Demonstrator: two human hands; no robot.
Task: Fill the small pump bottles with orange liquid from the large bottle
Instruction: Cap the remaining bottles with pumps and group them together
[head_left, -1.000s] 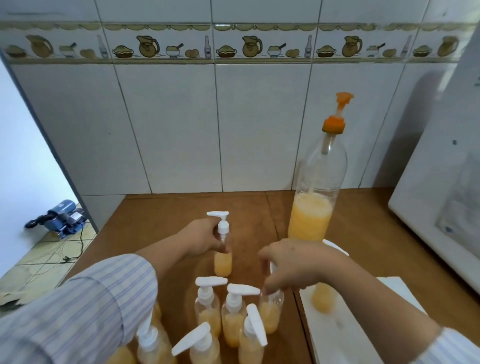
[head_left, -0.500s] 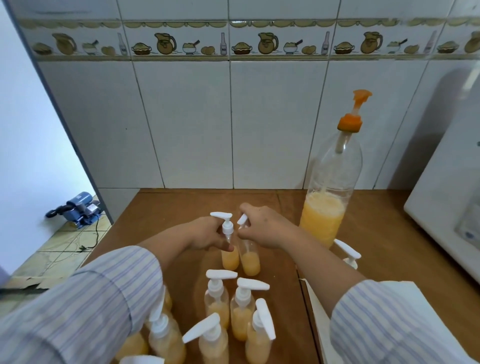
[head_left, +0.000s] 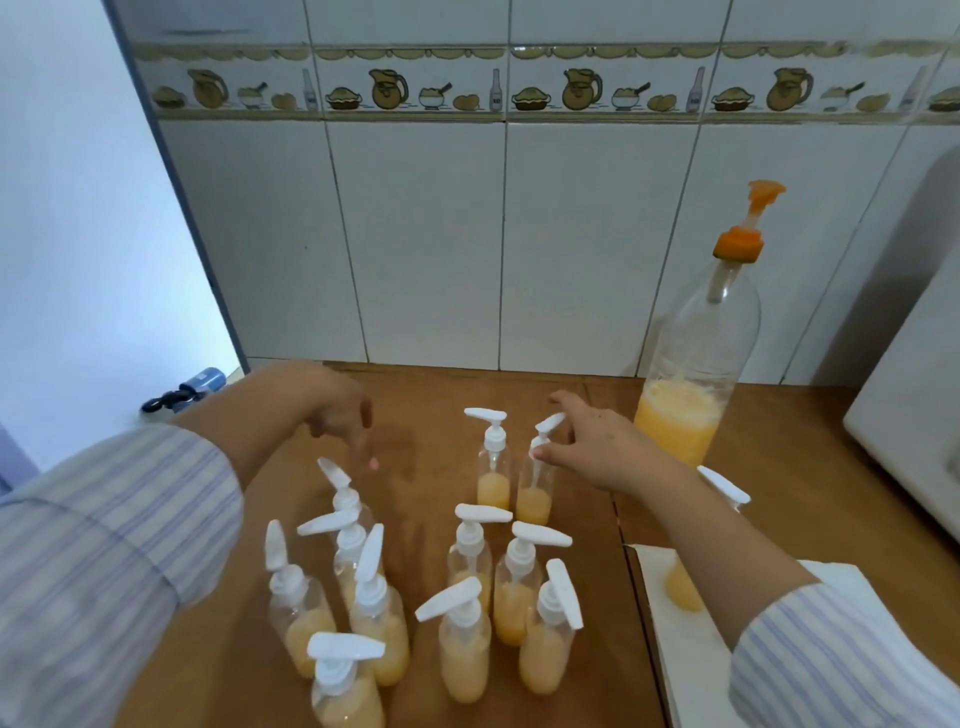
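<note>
The large clear bottle (head_left: 696, 358) with an orange pump top stands at the back right of the wooden table (head_left: 431, 384), its bottom third full of orange liquid. Two small pump bottles stand side by side mid-table. My right hand (head_left: 602, 447) pinches the white pump head of the right one (head_left: 534, 488); the left one (head_left: 492, 467) stands free. My left hand (head_left: 337, 410) hovers to their left with its fingers hanging down, holding nothing. Several part-filled small pump bottles (head_left: 462, 639) crowd the near side.
Another small bottle (head_left: 724, 488) stands on a white board (head_left: 691, 660) at the right, partly hidden by my right forearm. A white appliance (head_left: 914, 415) fills the right edge. The tiled wall runs behind. A blue device (head_left: 202, 382) lies on the floor at left.
My left hand has let go of the left bottle and moved left. My right hand set its bottle down beside that one. The view has tilted down and shifted left.
</note>
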